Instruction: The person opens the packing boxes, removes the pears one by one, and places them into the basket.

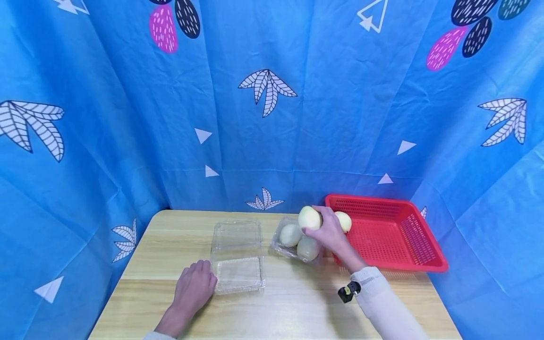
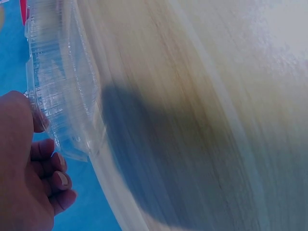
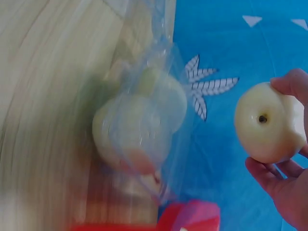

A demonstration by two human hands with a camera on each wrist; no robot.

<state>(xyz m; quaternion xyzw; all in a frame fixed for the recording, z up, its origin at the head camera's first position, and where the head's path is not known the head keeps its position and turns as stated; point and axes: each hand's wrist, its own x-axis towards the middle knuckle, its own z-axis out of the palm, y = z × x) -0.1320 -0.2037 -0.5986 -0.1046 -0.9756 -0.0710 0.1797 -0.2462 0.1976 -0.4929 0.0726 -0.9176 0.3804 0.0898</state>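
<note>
A pale round fruit [image 1: 310,218] is held in my right hand [image 1: 328,230], above the back of a clear bag or wrap. Two similar fruits [image 1: 290,235] lie in that clear plastic [image 1: 280,249]. In the right wrist view the fingers and thumb curl round the fruit [image 3: 264,122], its dark stem end showing. My left hand [image 1: 194,286] rests at the left edge of an opened clear plastic container [image 1: 239,275]; in the left wrist view the thumb and fingers pinch the container's edge [image 2: 62,96].
A red plastic basket [image 1: 384,236] stands at the right of the wooden table [image 1: 263,316], with another pale fruit [image 1: 343,221] at its left end. Blue patterned cloth [image 1: 340,118] surrounds the back and sides.
</note>
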